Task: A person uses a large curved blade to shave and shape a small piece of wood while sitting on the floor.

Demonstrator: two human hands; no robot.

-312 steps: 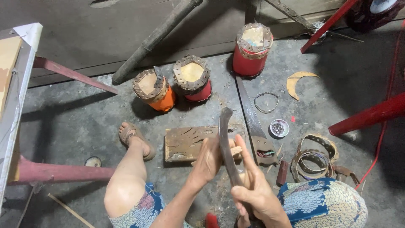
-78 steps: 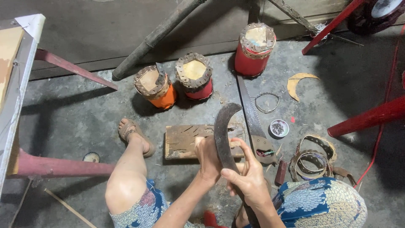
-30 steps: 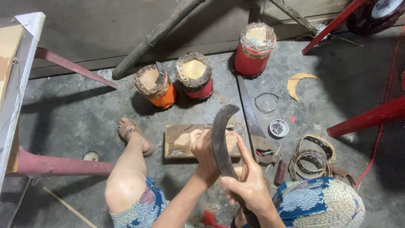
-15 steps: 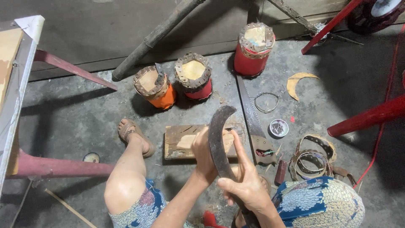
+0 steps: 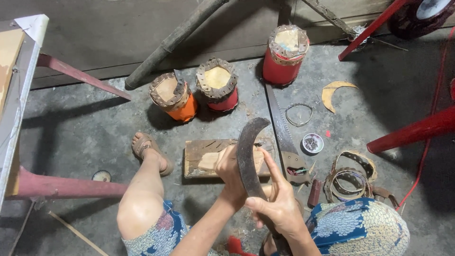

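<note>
Sickle blade (image 5: 247, 159) — gripped by right hand (image 5: 279, 206); left hand (image 5: 230, 168) pins pale wood piece (image 5: 208, 161) on wooden block (image 5: 199, 151).

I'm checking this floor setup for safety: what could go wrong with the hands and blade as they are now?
The right hand holds the dark curved steel blade right beside the left hand, which steadies a pale wood piece on the scarred wooden chopping block; a slip could cut those fingers. The sandalled foot sits close to the block. The long handsaw lies bare within reach.
</note>
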